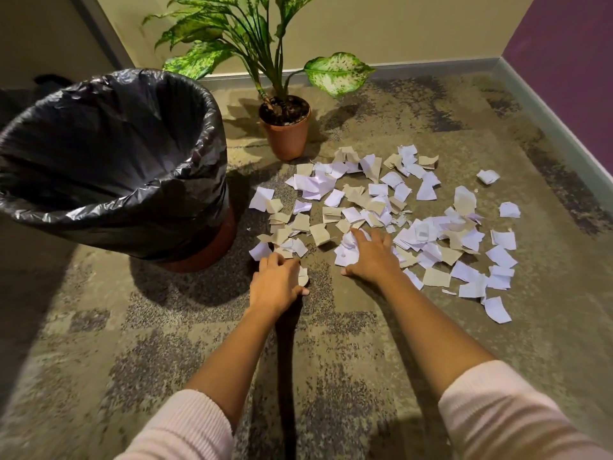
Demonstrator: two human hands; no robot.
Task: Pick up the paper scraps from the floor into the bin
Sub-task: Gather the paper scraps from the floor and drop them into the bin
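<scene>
White & beige paper scraps (426, 190) lie scattered on the carpeted floor (166, 327), right of the bin (185, 224) & in front of a potted plant (287, 134). The bin, w/ black liner, stands upright at left, near the pile's edge but apart from it. L hand (277, 282) is palm-down at the pile's near-left edge, thumb & fingers pinching a beige scrap (302, 276). R hand (371, 257) lies palm-down on a bunch of white scraps (346, 249), fingers spread & pressing, not clenched. Forearms are bare, pink sleeves (497, 410) pushed up. Bin's contents: can't tell.
</scene>
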